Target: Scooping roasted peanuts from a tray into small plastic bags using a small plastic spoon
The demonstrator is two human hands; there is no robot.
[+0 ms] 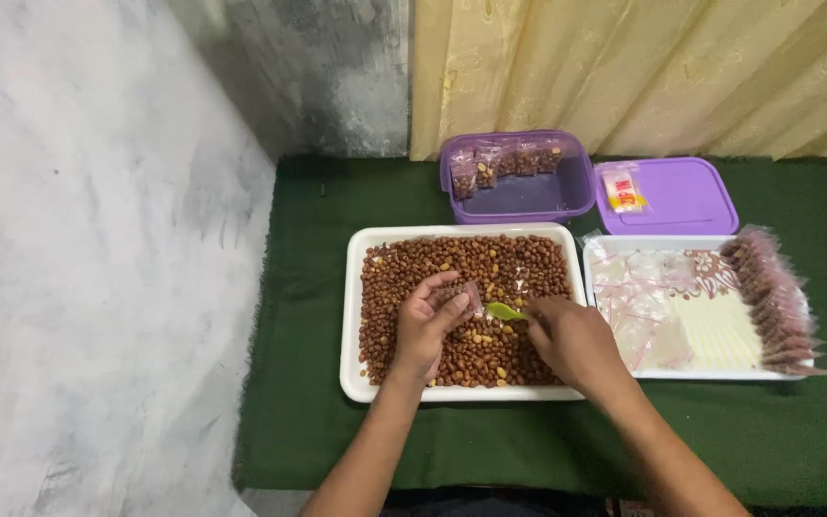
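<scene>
Step in hand: filling a small clear packet (469,299) with peanuts, by the look of it, the work caught mid-scoop over the white tray (350,316).
Left hand (427,324): its grip was closed on the packet, thumb and fingers pinching it above the middle of the peanuts (413,268).
Right hand (574,340): its grip was together around the handle of a small green scoop (503,311), the bowl of it pointing left at the packet's mouth.
Where the things lay: packet and scoop just beside each other, over the tray's centre, on the green-covered bench (308,421).
Right of the tray: a second white tray (691,371) with empty clear bags (643,306) and a row of filled packets (777,297) along its right edge.
Far side: a purple box (581,196) holding a few filled packets (lined up at its back), its lid (681,196) lying to the right.
Next move calls for: a steady tip of the scoop into a narrow opening; the packet's mouth had to be held wide, or nuts would likely spill back.
</scene>
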